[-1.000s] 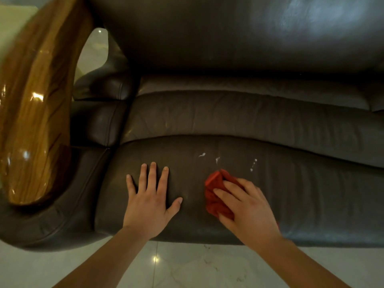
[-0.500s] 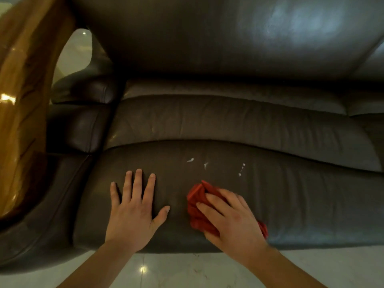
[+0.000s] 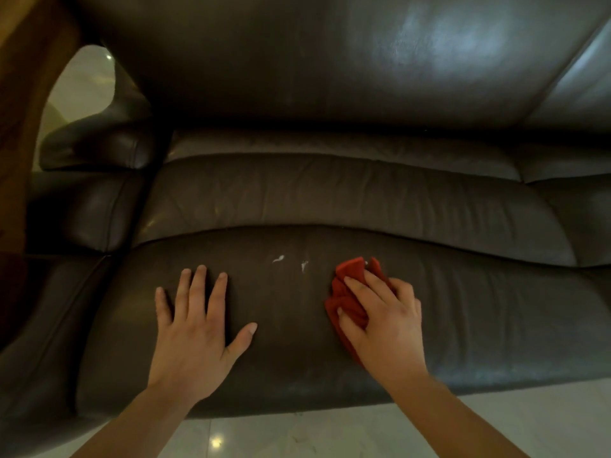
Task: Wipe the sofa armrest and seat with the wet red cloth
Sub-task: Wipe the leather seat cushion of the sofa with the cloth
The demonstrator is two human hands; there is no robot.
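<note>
The dark brown leather sofa seat [image 3: 479,309] fills the middle of the view. My right hand [image 3: 385,320] presses the crumpled red cloth [image 3: 347,289] flat onto the front seat cushion. Two small white smears [image 3: 291,261] sit on the leather just left of the cloth. My left hand [image 3: 195,328] rests flat on the cushion to the left, fingers spread, holding nothing. The leather armrest [image 3: 96,147] is at the far left, apart from both hands.
A glossy wooden panel [image 3: 20,77] rises along the left edge over the armrest. The sofa backrest [image 3: 330,61] stands behind the seat. Pale tiled floor [image 3: 297,434] runs along the bottom below the cushion's front edge.
My right hand has slid the red cloth to the right and up the cushion, covering the rightmost white marks. The view has shifted right, and my left hand stays planted.
</note>
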